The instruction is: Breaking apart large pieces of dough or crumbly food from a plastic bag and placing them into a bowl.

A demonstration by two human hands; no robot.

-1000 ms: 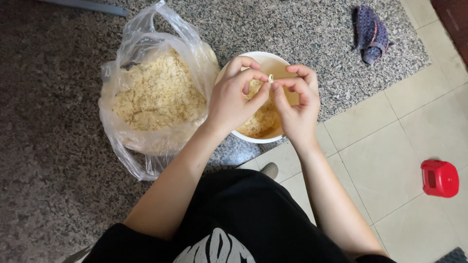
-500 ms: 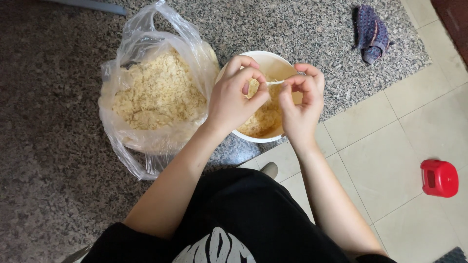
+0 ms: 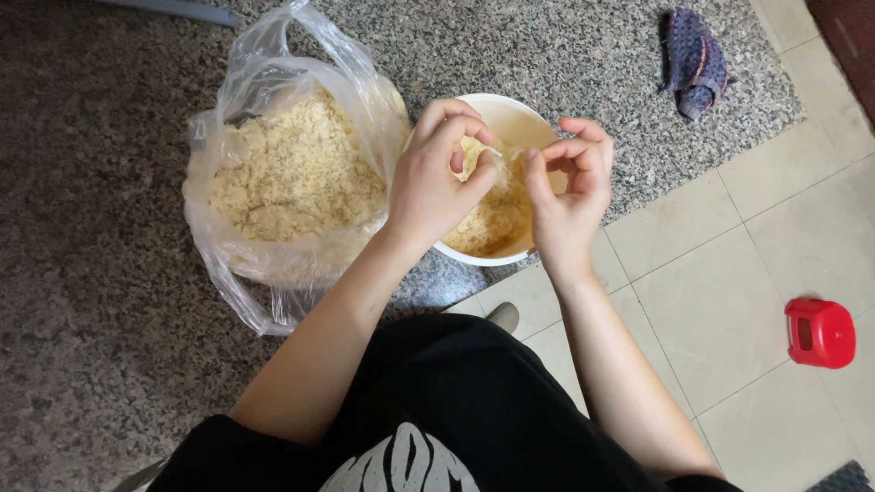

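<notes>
Head view, downward. Left hand (image 3: 444, 178): thumb and fingers pinched on a pale shred (image 3: 489, 155) above the white bowl (image 3: 510, 114). Right hand (image 3: 567, 187): fingertips curled in a pinch just beside it, perhaps gripping the same shred's end; too small to tell. Bowl: on speckled stone floor (image 3: 91, 319), holding yellowish shreds. Clear plastic bag (image 3: 273, 182) of the same shreds, touching the bowl's left side. Red stool (image 3: 820, 333) on tiles, well apart.

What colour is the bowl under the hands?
White bowl, holding pale yellow shreds; the only view, the head camera, shows it.
</notes>
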